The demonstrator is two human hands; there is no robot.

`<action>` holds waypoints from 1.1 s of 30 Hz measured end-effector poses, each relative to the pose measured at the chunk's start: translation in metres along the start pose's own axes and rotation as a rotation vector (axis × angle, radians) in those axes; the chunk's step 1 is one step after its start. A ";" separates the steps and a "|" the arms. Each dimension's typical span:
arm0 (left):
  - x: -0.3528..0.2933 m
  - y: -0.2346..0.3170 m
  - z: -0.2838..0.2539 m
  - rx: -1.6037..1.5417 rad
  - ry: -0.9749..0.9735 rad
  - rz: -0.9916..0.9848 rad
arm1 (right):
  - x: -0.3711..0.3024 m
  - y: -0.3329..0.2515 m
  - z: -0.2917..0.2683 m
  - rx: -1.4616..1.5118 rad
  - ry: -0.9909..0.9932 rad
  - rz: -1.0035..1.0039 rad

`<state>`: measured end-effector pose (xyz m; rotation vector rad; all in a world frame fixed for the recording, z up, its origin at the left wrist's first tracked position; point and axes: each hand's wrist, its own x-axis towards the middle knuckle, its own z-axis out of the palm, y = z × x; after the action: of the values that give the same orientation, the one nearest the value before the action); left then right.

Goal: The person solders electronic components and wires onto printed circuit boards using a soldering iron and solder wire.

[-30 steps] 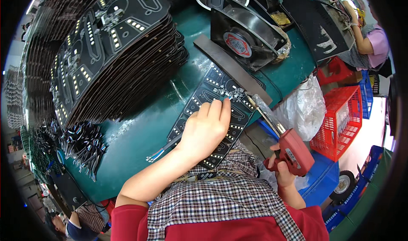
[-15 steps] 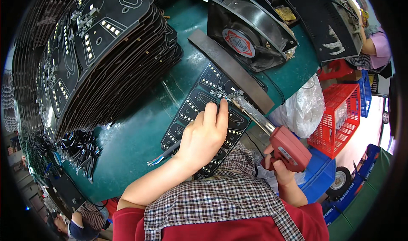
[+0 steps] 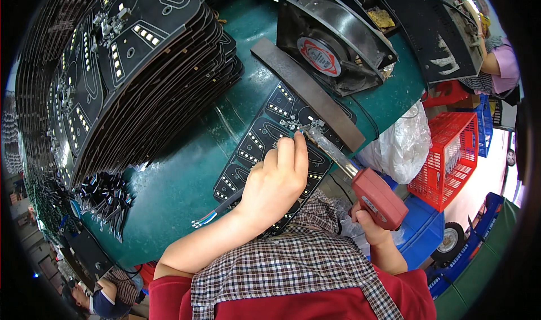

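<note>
A black circuit board (image 3: 253, 146) with rows of small yellowish-white LEDs lies on the green table under my hands. My left hand (image 3: 274, 180) is closed in a pinch over the cluster of components on the board, on a cable (image 3: 228, 202). This cable runs back under the hand, and its bare blue, white and reddish wire ends show at the left. In my right hand (image 3: 372, 228) is a red soldering gun (image 3: 378, 197). Its long metal barrel points up and left, the tip at the components beside my left fingertips. The exact contact is too small to make out.
A dark flat bar (image 3: 309, 92) lies along the board's far edge, with a square fan (image 3: 329, 52) behind it. Tall stacks of boards (image 3: 163, 89) and a bundle of cables (image 3: 107, 201) stand left. Right are a plastic bag (image 3: 401, 145) and a red crate (image 3: 445, 162).
The soldering gun has moved slightly left and down, its barrel shifting with it. My left hand has shifted a little to the right, still pinching. The cable's loose end has moved slightly left.
</note>
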<state>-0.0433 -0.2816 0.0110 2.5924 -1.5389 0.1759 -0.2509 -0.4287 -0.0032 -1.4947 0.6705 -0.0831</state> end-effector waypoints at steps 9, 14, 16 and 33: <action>-0.001 0.001 0.003 0.031 0.020 0.011 | 0.002 -0.015 0.009 0.302 -0.058 -0.032; -0.003 0.004 0.000 -0.115 -0.052 -0.056 | -0.001 -0.005 0.003 0.244 -0.074 -0.018; -0.002 0.004 0.001 -0.112 -0.050 -0.057 | 0.000 -0.011 0.010 0.181 -0.027 -0.033; 0.001 0.001 0.008 -0.023 0.040 -0.046 | 0.010 -0.016 0.015 0.198 0.032 -0.042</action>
<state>-0.0435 -0.2845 0.0036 2.5881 -1.4582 0.2034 -0.2306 -0.4220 0.0069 -1.3192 0.6375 -0.1999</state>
